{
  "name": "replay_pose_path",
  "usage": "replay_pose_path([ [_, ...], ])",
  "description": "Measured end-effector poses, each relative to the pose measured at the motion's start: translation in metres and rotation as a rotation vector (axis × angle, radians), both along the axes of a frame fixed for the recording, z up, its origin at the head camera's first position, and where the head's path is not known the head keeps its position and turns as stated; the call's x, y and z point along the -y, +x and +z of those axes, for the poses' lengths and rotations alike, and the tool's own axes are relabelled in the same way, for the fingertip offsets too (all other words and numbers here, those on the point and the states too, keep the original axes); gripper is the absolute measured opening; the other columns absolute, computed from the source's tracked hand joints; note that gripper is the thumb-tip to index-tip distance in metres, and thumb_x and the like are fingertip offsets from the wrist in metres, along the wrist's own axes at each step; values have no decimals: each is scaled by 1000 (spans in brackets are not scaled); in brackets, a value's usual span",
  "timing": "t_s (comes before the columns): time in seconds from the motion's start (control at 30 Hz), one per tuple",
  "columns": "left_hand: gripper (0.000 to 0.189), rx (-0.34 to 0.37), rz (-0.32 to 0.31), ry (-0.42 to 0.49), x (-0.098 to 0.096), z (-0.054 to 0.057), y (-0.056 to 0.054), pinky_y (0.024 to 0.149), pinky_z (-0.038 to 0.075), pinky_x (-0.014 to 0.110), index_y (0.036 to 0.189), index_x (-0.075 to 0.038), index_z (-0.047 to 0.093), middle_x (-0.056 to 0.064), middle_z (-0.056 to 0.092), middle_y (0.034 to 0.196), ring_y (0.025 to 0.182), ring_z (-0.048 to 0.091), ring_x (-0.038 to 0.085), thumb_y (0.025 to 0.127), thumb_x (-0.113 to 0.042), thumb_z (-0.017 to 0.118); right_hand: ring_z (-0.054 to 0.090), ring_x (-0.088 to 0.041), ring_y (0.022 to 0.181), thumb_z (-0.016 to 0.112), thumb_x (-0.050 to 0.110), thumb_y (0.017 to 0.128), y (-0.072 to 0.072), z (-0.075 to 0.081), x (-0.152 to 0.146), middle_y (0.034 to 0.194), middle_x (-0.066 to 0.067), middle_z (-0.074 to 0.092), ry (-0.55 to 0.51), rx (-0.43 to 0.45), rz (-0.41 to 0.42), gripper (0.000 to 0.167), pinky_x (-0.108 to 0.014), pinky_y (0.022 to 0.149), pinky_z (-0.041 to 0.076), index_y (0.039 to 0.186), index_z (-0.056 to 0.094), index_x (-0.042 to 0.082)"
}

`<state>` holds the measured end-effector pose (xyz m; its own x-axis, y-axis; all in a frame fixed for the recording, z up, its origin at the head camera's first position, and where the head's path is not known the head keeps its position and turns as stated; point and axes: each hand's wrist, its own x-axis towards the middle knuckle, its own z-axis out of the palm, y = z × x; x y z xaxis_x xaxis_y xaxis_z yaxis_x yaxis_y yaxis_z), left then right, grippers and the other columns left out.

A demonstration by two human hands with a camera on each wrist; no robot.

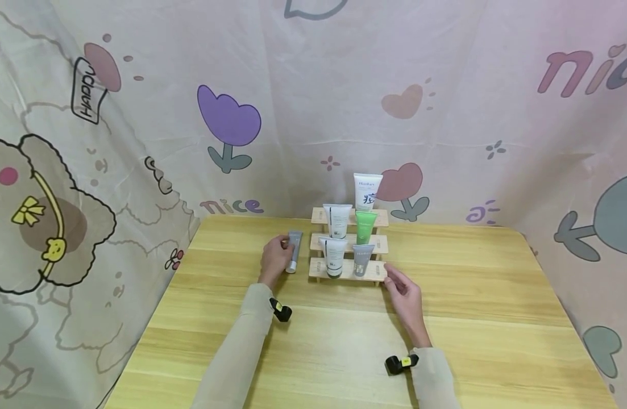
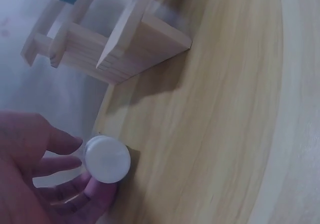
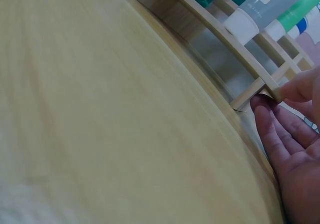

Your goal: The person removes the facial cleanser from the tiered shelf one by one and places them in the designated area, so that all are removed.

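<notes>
A three-tier wooden display rack (image 1: 319, 268) stands near the back of the table. My right hand (image 1: 406, 292) pinches the right front corner of its lowest shelf, thumb above and fingers beneath, as the right wrist view shows. To the rack's left a grey squeeze tube (image 1: 294, 255) lies flat, its white cap (image 2: 107, 160) towards me. My left hand (image 1: 276, 258) is over the tube's left side, fingers loosely bent and near or touching it; no firm grip shows. On the lowest shelf stand a white tube (image 1: 334, 258) and a grey tube (image 1: 362, 260).
Higher on the rack are a white tube (image 1: 337, 220), a green tube (image 1: 364, 227) and, at the top, another white tube (image 1: 367, 190). A printed cloth (image 1: 303, 113) hangs behind and beside the wood-grain table (image 1: 477, 295).
</notes>
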<state>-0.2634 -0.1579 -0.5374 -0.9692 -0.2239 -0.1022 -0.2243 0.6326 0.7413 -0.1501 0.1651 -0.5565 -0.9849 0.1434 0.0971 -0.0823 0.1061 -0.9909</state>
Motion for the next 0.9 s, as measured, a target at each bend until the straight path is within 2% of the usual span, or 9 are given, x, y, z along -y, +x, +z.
replay_pose_path([
  [0.2,41,-45,-16,24,0,5,4,83,54,46,140,-8,61,16,63,128,105,62,32,101,-21,62,64,-30,115,61,-1,100,2,0,1,131,-23,65,25,-16,-5,33,-16,93,52,133,63,-7],
  [0.47,35,-182,-59,100,-7,26,9,91,53,48,133,-3,65,18,65,126,108,62,34,100,-13,63,63,-37,118,61,-1,100,3,0,0,132,-24,64,22,-10,2,34,-17,94,52,133,62,-8],
  [0.63,32,-266,-85,176,-12,44,11,90,55,46,130,-2,65,18,66,124,108,63,33,99,-9,63,62,-37,121,61,-1,101,3,0,0,135,-23,63,11,2,5,34,-17,95,51,134,61,-7],
  [0.9,29,-400,-144,305,-26,85,18,90,56,43,128,-5,65,19,65,124,108,62,30,100,-9,64,60,-38,124,60,-1,101,0,-1,-1,137,-23,62,-10,-2,8,35,-18,94,52,135,61,-7],
])
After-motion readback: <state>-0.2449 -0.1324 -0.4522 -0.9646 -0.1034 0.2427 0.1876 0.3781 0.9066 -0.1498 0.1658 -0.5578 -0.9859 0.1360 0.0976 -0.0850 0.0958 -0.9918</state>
